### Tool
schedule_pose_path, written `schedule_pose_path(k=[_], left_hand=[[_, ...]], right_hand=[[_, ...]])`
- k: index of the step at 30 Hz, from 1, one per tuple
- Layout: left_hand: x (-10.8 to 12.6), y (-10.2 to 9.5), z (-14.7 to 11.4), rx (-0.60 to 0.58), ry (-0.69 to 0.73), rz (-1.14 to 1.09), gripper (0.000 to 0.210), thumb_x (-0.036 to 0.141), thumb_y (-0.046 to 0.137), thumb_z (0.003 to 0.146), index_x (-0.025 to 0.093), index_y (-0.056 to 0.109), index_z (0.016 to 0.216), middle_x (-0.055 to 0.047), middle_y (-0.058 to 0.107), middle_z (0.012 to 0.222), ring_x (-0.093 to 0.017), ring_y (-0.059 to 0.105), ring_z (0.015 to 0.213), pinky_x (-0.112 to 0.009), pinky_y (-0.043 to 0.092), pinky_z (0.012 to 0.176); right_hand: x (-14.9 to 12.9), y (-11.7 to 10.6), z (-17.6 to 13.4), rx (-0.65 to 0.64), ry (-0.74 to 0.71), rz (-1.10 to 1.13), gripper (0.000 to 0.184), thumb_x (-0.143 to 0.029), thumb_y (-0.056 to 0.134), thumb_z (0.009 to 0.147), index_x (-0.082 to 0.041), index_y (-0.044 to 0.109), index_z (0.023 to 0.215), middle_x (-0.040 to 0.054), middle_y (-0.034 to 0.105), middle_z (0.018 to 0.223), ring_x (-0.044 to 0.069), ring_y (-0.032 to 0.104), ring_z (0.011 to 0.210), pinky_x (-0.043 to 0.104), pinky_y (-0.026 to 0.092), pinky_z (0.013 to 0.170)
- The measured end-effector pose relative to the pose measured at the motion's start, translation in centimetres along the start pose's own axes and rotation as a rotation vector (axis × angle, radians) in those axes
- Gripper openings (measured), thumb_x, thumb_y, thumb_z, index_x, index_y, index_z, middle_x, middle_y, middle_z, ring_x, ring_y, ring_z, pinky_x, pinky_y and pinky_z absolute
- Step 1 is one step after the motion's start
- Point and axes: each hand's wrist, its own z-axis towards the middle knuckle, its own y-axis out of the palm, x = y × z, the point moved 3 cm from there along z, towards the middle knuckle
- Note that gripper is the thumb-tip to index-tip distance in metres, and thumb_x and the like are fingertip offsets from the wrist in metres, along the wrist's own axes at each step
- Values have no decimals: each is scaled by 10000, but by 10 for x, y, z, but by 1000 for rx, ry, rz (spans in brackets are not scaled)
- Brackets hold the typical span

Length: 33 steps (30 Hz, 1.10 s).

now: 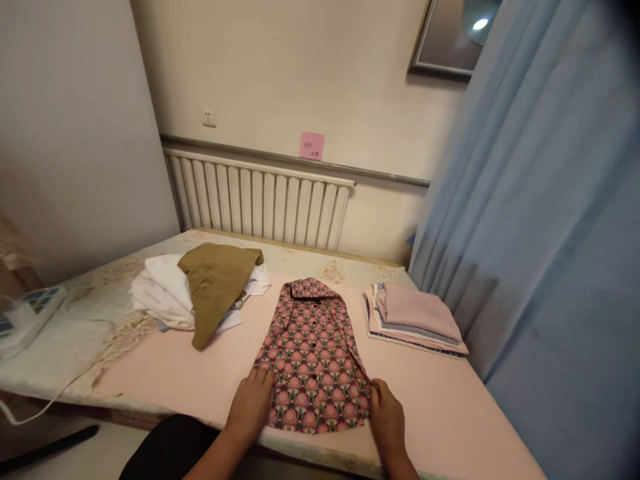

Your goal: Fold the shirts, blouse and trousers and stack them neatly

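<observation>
A pink-and-dark patterned button-up shirt (314,360) lies front up on the table, its collar at the far end and a row of dark buttons down the middle. The sides are tucked in, making a long narrow shape. At its lower left edge, my left hand (253,403) has curled fingers closed on the fabric. Opposite, my right hand (386,415) pinches the right side edge between thumb and fingers, lifting the cloth slightly there. The fingertips of both hands are partly hidden.
A pink sheet (200,380) covers part of the table. Left of the shirt is a loose heap of white clothes (163,293) under an olive garment (217,280). Folded clothes (420,313) are stacked at right, beside a blue curtain (525,200). A radiator (265,203) stands behind.
</observation>
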Motion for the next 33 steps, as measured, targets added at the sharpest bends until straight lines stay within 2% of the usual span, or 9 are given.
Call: schedule_pose_path(k=[3, 6, 11, 14, 17, 21, 26, 29, 33], left_hand=[[-2, -3, 5, -5, 15, 49, 369, 36, 356, 842, 167, 605, 1081, -118, 619, 1119, -244, 538, 1043, -376, 428, 840], [-5, -12, 7, 5, -2, 19, 331, 34, 368, 843, 181, 610, 1014, -90, 636, 1038, -223, 561, 996, -349, 424, 847], [2, -24, 0, 144, 108, -67, 278, 91, 350, 895, 210, 592, 961, -62, 620, 972, -206, 542, 940, -332, 409, 865], [5, -12, -4, 123, 203, -90, 257, 75, 376, 875, 204, 591, 925, -64, 610, 982, -213, 522, 931, -342, 408, 847], [2, 6, -7, 95, 201, -103, 255, 39, 413, 831, 199, 593, 915, -62, 599, 993, -216, 506, 944, -351, 402, 845], [-5, 19, -11, 189, 165, -144, 245, 45, 412, 841, 201, 590, 904, -57, 578, 969, -212, 493, 947, -358, 399, 852], [-10, 23, -14, 308, 211, -184, 237, 51, 407, 849, 207, 581, 890, -46, 568, 925, -202, 503, 912, -347, 416, 824], [-11, 23, -14, 341, 223, -186, 221, 59, 410, 854, 198, 579, 883, -43, 563, 893, -201, 503, 885, -352, 421, 805], [-11, 23, -14, 356, 230, -182, 222, 55, 417, 851, 199, 584, 879, -40, 566, 880, -201, 513, 879, -347, 425, 795]], right_hand=[[0, 0, 1, -1, 2, -24, 367, -411, 288, 910, -240, 607, 969, 63, 717, 885, 237, 669, 778, 289, 436, 657], [-1, 0, 1, 6, 6, -35, 355, -405, 297, 906, -247, 611, 958, 55, 719, 869, 232, 673, 779, 284, 439, 655], [-2, -1, 0, 20, -3, -37, 359, -397, 299, 905, -246, 622, 940, 49, 718, 840, 223, 671, 738, 276, 431, 630], [-3, -1, 0, 24, -5, -31, 348, -398, 310, 900, -249, 623, 930, 46, 717, 836, 221, 669, 736, 275, 426, 630], [-3, -2, 0, 5, 5, -10, 340, -399, 317, 900, -242, 616, 941, 51, 714, 858, 228, 663, 759, 283, 422, 647], [-4, -3, 0, -8, 33, 52, 294, -410, 367, 886, -246, 610, 906, 37, 708, 854, 220, 651, 761, 278, 415, 648], [-19, -9, 4, 34, 52, 48, 225, -341, 422, 851, -237, 548, 695, 19, 642, 695, 196, 591, 650, 275, 394, 601], [-43, -18, 6, 131, -61, 11, 210, -302, 430, 859, -230, 524, 686, 26, 610, 705, 194, 562, 668, 280, 388, 616], [-80, -19, 1, 178, -347, -36, 180, -217, 437, 889, -219, 532, 735, 27, 583, 744, 184, 538, 728, 270, 382, 660]])
